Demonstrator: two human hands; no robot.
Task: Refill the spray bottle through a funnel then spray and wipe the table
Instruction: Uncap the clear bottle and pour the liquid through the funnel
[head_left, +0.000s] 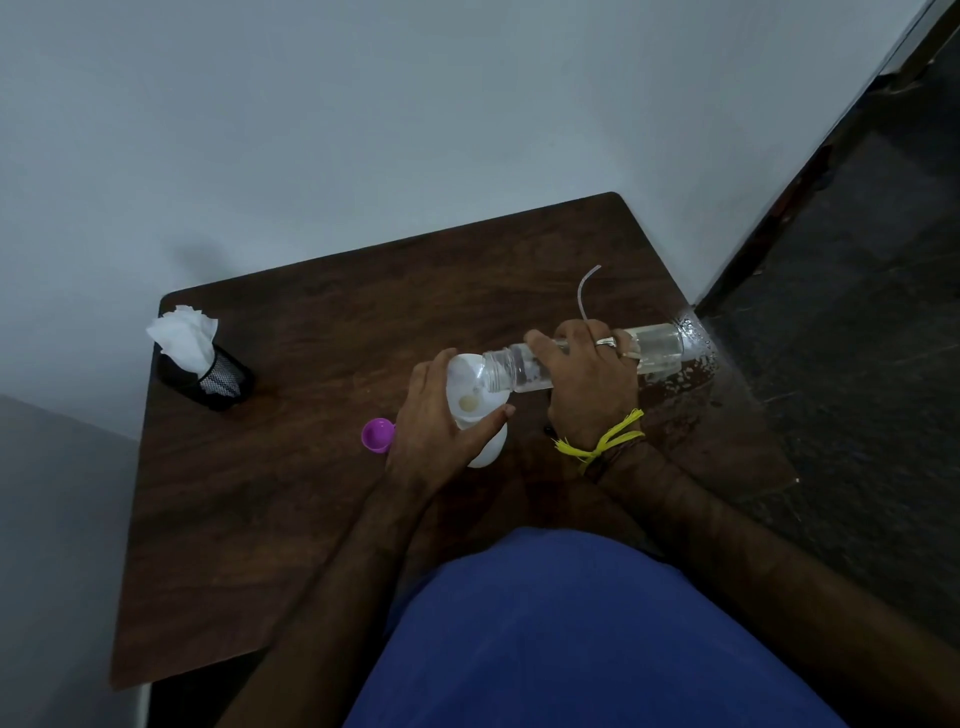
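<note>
**Pouring from a clear bottle into a white funnel held at the table's middle**

While the right hand (587, 379) wraps its fingers over the body of a clear plastic bottle (657, 345) and tips it almost level, the bottle's open threaded neck reaches over the rim of a white funnel (470, 387). That hand lies palm down, knuckles up, with a ring on one finger and a yellow thread band (602, 441) tied at the wrist. Clear liquid shows in the bottle's base end, which points toward the table's right edge. The left hand (441, 431) curls round the funnel from the left, thumb laid across its near rim, fingers behind it. A white, rounded container (491, 449) shows just below the funnel under the thumb; whether it is the spray bottle cannot be told. A purple cap (376, 435) lies on the dark wood-grain table (260, 493) just left of the left hand. A thin, curved, translucent tube (586, 288) rises behind the right hand. Droplets glisten on the table's right corner. Well apart, at the left rear, a black mesh holder (218, 382) stands with white tissues (184, 332) bunched in it
</note>
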